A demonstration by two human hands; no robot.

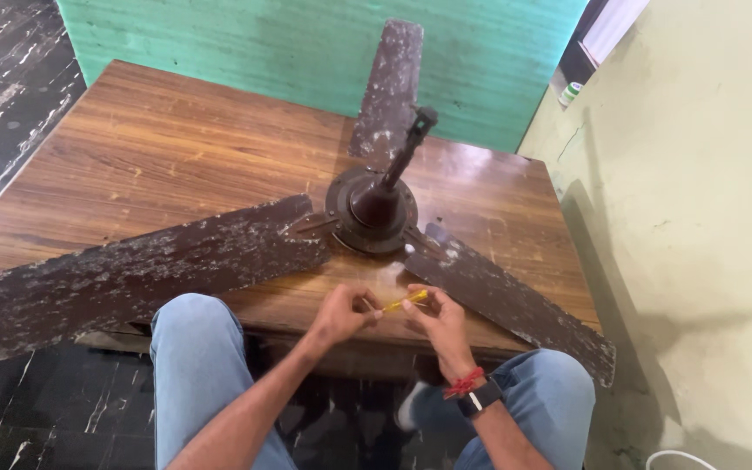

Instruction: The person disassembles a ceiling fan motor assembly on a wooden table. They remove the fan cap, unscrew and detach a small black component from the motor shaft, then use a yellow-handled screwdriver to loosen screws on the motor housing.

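Note:
A dark brown ceiling fan point(371, 209) with three dusty, speckled blades lies on a wooden table point(158, 148), its rod pointing up. My left hand point(341, 315) and my right hand point(435, 322) meet at the table's near edge, both pinching a small yellow-handled tool point(406, 302), likely a screwdriver. The left fingers touch its thin tip end, the right fingers grip the yellow handle. A red thread and a dark watch sit on my right wrist.
My knees in blue jeans point(198, 348) flank the table's near edge. A green wall point(306, 43) stands behind the table, a pale wall point(698, 218) to the right. Dark streaked floor point(2, 78) lies left and below. A white cable point(676, 457) shows bottom right.

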